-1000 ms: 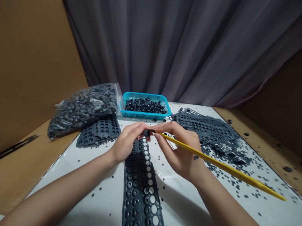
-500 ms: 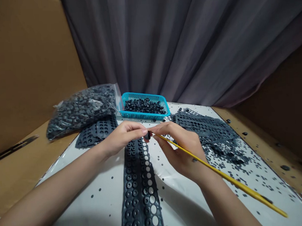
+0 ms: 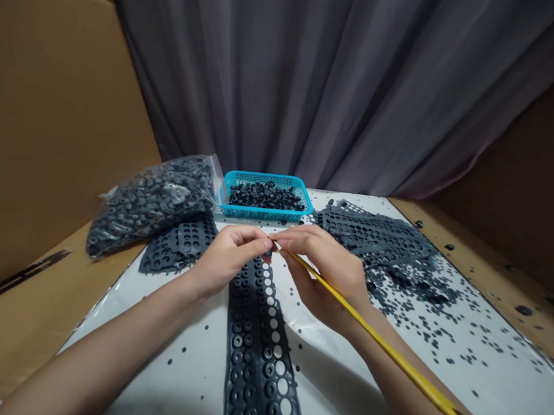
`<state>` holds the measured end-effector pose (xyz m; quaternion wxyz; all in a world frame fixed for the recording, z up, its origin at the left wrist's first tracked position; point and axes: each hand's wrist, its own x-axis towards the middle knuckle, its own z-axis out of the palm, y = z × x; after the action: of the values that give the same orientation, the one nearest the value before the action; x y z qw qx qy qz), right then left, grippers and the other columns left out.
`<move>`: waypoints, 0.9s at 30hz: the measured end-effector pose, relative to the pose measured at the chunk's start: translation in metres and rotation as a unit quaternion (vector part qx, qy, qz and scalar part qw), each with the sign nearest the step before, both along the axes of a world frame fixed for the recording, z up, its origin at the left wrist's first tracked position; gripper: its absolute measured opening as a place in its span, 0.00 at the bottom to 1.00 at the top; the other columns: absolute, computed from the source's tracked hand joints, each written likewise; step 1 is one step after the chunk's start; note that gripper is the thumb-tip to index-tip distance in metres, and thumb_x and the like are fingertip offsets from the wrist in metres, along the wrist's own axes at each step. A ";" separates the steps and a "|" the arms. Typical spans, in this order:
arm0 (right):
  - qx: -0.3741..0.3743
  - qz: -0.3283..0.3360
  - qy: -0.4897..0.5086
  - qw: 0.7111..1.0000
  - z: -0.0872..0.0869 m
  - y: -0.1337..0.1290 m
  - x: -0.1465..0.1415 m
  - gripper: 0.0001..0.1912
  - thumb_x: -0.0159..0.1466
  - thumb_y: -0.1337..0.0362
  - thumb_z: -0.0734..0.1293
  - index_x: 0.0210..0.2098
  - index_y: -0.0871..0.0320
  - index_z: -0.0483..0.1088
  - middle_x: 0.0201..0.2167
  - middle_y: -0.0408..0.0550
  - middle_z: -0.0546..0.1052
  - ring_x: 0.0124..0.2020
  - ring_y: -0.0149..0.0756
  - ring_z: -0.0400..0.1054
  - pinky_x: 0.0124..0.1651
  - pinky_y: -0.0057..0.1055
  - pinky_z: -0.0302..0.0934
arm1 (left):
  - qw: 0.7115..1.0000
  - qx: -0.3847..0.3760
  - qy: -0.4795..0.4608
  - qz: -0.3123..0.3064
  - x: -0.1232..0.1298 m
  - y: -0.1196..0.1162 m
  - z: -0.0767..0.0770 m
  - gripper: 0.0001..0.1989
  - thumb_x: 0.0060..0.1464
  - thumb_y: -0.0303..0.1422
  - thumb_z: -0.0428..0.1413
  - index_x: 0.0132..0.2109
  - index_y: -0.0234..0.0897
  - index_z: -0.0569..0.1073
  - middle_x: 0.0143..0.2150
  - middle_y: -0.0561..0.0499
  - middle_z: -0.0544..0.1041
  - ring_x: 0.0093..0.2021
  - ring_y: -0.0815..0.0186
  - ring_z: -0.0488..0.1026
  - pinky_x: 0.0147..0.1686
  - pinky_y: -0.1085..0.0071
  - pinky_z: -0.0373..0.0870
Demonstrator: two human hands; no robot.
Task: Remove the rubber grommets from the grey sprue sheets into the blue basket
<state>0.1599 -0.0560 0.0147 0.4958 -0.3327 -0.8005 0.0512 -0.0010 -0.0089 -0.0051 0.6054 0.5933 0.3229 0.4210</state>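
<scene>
Black, the small part sits at the left hand's fingertips, above the far end of the strip on the table; the right hand pinches a yellow tool.

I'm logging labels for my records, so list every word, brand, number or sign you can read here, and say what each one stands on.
No text can be read.
Bag: no legible label.
Basket: none on the side in view.
Yellow tool: none legible; any small marking is too fine to read.
Strip: rings and holes, no readable characters.
Dark shape at far left: no legible letters.
</scene>
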 end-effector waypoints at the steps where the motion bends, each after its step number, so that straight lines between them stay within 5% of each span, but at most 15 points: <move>1: 0.004 -0.001 0.004 1.000 -0.001 0.000 -0.001 0.10 0.61 0.76 0.60 0.34 0.55 0.67 0.34 0.47 0.77 0.39 0.35 0.71 0.42 0.36 0.67 | 1.000 -0.001 -0.004 0.008 0.001 -0.001 0.000 0.09 0.46 0.35 0.59 0.23 0.36 0.74 0.22 0.52 0.74 0.25 0.69 0.68 0.30 0.72 0.63; 18: 0.056 -0.028 0.030 0.998 -0.028 0.014 -0.009 0.10 0.61 0.76 0.60 0.35 0.56 0.67 0.34 0.50 0.77 0.40 0.36 0.71 0.43 0.38 0.67 | 0.995 0.019 0.002 0.093 0.009 -0.009 -0.008 0.09 0.46 0.32 0.58 0.22 0.35 0.72 0.20 0.53 0.70 0.25 0.69 0.66 0.28 0.73 0.63; 27: -0.052 -0.078 0.160 0.983 -0.009 0.015 0.009 0.06 0.60 0.72 0.64 0.35 0.55 0.68 0.37 0.47 0.78 0.39 0.35 0.72 0.42 0.36 0.66 | 0.997 0.010 -0.026 0.066 0.006 -0.006 -0.008 0.10 0.51 0.39 0.57 0.32 0.36 0.77 0.30 0.50 0.78 0.32 0.67 0.72 0.38 0.71 0.66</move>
<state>0.1691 -0.0412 0.0055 0.6019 -0.4074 -0.6784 0.1067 0.0045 -0.0145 -0.0130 0.5787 0.5653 0.3414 0.4786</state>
